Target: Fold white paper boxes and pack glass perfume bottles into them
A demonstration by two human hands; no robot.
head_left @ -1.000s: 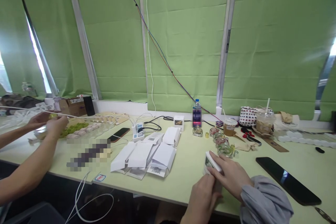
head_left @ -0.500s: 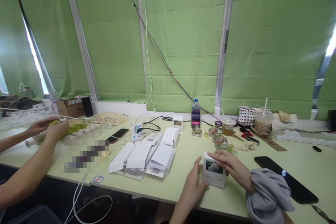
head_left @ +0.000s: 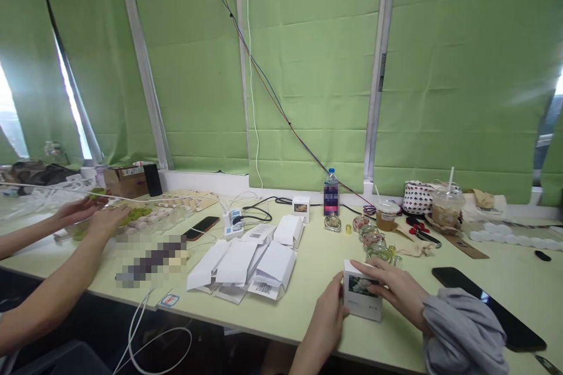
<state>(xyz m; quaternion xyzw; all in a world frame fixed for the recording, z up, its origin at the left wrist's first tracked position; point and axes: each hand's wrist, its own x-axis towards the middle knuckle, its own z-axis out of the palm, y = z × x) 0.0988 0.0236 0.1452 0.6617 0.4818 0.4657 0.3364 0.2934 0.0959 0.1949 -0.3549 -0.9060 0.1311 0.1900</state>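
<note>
A small white box (head_left: 361,301) with a flower picture on its front stands upright near the front edge of the pale green table (head_left: 316,269). My left hand (head_left: 326,317) presses against the box's left side with the fingers together. My right hand (head_left: 393,290), in a grey sleeve, lies over the box's top and right side, fingers curled round it. Just behind the box stand several small glass jars (head_left: 373,241).
A pile of flat white cartons (head_left: 246,261) lies to the left of the box. A black phone (head_left: 488,307) lies to the right. Another person's hands (head_left: 88,215) work at the far left over trays. A water bottle (head_left: 331,193), drinks cups (head_left: 445,205) and cables stand at the back.
The box went from lying under my hands to standing upright with its picture facing me. My left hand has come up against its left side. The other person's hands have spread a little.
</note>
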